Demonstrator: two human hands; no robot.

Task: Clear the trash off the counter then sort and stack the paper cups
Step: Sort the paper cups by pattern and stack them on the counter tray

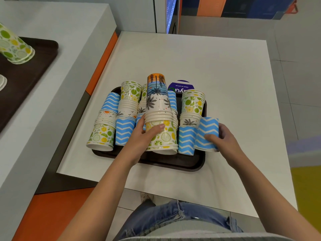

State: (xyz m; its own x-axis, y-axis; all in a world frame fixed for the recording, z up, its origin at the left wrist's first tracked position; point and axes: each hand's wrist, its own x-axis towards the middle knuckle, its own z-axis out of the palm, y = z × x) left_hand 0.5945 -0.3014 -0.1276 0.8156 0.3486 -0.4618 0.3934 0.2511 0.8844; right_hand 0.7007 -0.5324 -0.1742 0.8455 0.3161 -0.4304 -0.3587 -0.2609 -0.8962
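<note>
Dark tray [156,160] sits on the white counter [217,66], toward its left edge and nearer the front than the back. White surface shows wide beyond the tray's far edge and along its right edge. On the left only a narrow strip separates it from the counter's edge.

Paper cups stand upside down in mixed stacks, packed rim to rim across the tray. Only a bare band of tray shows along the near edge.

- Tall stack [157,101] at tray centre: orange palm cup on top, lemon-print cups at the base. The left hand [144,136] grips the base, thumb across the front, fingers wrapped round the left side.
- Blue zigzag cups [207,131]: tilted, overhanging the tray's right edge, touching another zigzag stack [186,140]. The right hand [224,138] clasps them, thumb on the front, fingers behind. Whether they rest on the tray cannot be told.
- Lime-print stack [102,134] at the near left corner, its rim over the tray's edge.

A round purple sticker [180,86] lies at the tray's far edge. The raised ledge [60,23] on the left carries a second tray [26,75].
</note>
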